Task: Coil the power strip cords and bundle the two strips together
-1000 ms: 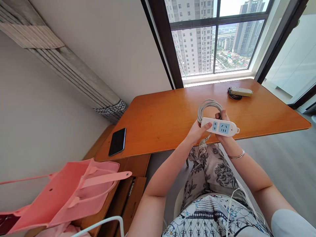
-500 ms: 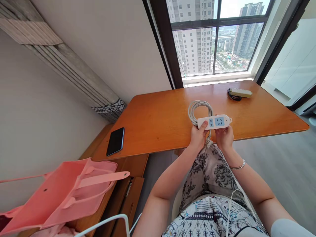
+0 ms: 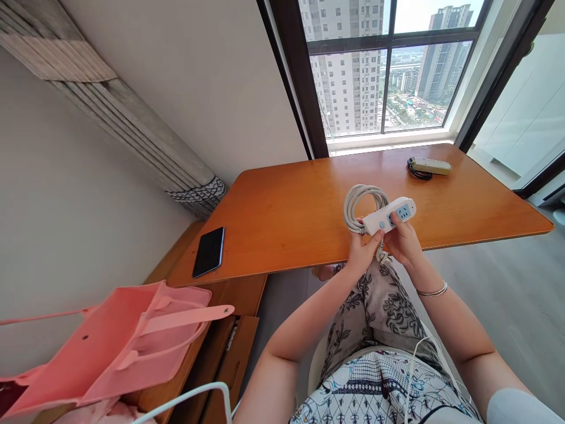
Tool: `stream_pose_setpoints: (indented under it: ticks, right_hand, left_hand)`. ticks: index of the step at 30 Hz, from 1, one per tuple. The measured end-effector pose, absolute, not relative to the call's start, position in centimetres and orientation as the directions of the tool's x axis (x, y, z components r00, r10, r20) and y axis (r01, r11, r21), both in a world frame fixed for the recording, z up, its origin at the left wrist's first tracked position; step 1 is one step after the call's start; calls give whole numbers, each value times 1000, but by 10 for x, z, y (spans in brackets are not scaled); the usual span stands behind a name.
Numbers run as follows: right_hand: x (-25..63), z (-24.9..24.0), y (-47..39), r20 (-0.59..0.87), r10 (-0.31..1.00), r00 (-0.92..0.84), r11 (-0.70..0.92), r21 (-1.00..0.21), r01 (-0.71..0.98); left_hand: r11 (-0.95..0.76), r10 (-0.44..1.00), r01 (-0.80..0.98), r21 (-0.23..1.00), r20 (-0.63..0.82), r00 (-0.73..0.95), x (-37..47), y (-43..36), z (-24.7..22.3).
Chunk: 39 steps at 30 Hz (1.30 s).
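A white power strip [image 3: 378,221] with blue socket faces is held tilted above the near edge of the wooden table, its right end higher. My left hand [image 3: 362,249] grips its left end from below, thumb on the near side. Farther right, my right hand [image 3: 402,238] is closed round the strip with the thumb on its sockets. The strip's grey cord [image 3: 351,207] is wound in a coil beyond its left end. Below the strip, between my hands, hangs the plug [image 3: 382,255].
On the brown table [image 3: 282,212] a black phone [image 3: 209,252] lies at the left. A second power strip [image 3: 430,166] with a black cord rests at the far right. A pink bag [image 3: 119,341] stands at the lower left. Behind the table is a window [image 3: 388,82].
The power strip has tilted, its right end rising and its left end swinging nearer me. My right thumb has come onto the sockets, and the left thumb has slid to the near edge.
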State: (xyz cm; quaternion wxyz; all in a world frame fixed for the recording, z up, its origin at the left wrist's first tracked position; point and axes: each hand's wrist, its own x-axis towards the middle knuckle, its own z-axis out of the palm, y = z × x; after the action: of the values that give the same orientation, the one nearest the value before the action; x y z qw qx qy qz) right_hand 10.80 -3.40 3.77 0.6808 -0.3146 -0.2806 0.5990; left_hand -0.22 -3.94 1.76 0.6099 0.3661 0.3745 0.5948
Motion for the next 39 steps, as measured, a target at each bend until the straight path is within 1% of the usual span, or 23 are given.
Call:
stream_pose_setpoints:
  ticks: [3, 5, 6, 8, 11, 12, 14, 16, 20, 23, 25, 27, 30, 33, 36, 39]
  right_hand:
    - [117, 38, -32, 39, 991, 128, 110, -785, -610]
    - [123, 38, -31, 37, 987, 160, 125, -799, -588]
    - [125, 38, -31, 34, 984, 176, 130, -808, -574]
    - [129, 38, -31, 35, 983, 183, 128, -838, -530]
    - [132, 40, -33, 52, 991, 122, 99, -902, -420]
    - [133, 41, -34, 59, 994, 96, 91, -923, -375]
    - [136, 43, -35, 68, 996, 57, 82, -950, -301]
    - [138, 45, -36, 67, 997, 32, 73, -962, -262]
    - [141, 49, -37, 33, 999, -44, 21, -968, -251]
    - [142, 52, -37, 31, 997, -65, 13, -965, -261]
    - [142, 53, -37, 54, 998, -37, 42, -961, -273]
    - [143, 55, -38, 77, 996, -46, 61, -960, -274]
    - [143, 58, -40, 77, 982, -173, 33, -969, -246]
    - [141, 59, -41, 72, 963, -260, 8, -972, -237]
    - [137, 56, -40, 71, 969, -235, 14, -971, -238]
    - [136, 52, -37, 53, 989, -135, 15, -963, -269]
  left_hand:
    - [-72, 995, -425, 902, 97, 37, -16, -38, 24]
    - [-74, 985, -474, 877, 139, 104, -30, -31, 38]
    - [-38, 982, -508, 861, 126, 140, -37, -26, 46]
    - [87, 974, -500, 861, 33, 225, -51, -14, 65]
    - [340, 900, -338, 878, -199, 388, -64, 2, 86]
    - [393, 872, -285, 874, -257, 416, -66, 5, 90]
    - [439, 849, -241, 865, -312, 426, -65, 5, 93]
    - [431, 864, -270, 861, -307, 400, -60, 1, 90]
    - [383, 902, -368, 848, -256, 347, -49, -7, 85]
    - [405, 887, -378, 833, -258, 382, -46, -5, 88]
    - [434, 855, -337, 836, -264, 447, -48, -3, 91]
    - [445, 818, -264, 856, -268, 509, -52, -1, 92]
    - [412, 804, -165, 896, -272, 529, -57, -1, 91]
    - [343, 836, -132, 930, -238, 494, -58, -3, 86]
    - [313, 858, -149, 938, -212, 467, -56, -5, 83]
    - [329, 876, -232, 915, -204, 437, -54, -6, 84]
